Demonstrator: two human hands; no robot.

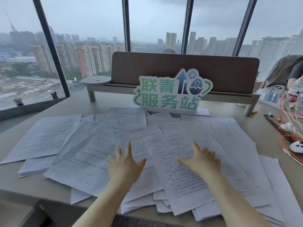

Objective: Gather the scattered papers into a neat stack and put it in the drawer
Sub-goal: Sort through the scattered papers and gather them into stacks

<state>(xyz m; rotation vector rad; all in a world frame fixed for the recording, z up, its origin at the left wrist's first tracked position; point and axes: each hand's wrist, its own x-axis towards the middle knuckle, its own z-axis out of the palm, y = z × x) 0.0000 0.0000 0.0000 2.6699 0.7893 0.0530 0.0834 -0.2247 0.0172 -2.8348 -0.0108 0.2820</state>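
Observation:
Several printed white papers [85, 149] lie scattered and overlapping across the grey desk [249, 128], some hanging over its near edge. My left hand [125, 163] lies flat on the sheets near the middle, fingers spread and straight. My right hand [202, 158] rests on a tilted sheet beside it, fingers spread, thumb pointing left. Neither hand grips a sheet. No drawer shows in this view.
A green-lettered sign [170, 92] stands behind the papers, in front of a brown divider panel [185, 69]. Cables, a white controller [296, 146] and small items crowd the right edge. Another person's sleeve [295, 71] shows at far right. Windows rise behind the desk.

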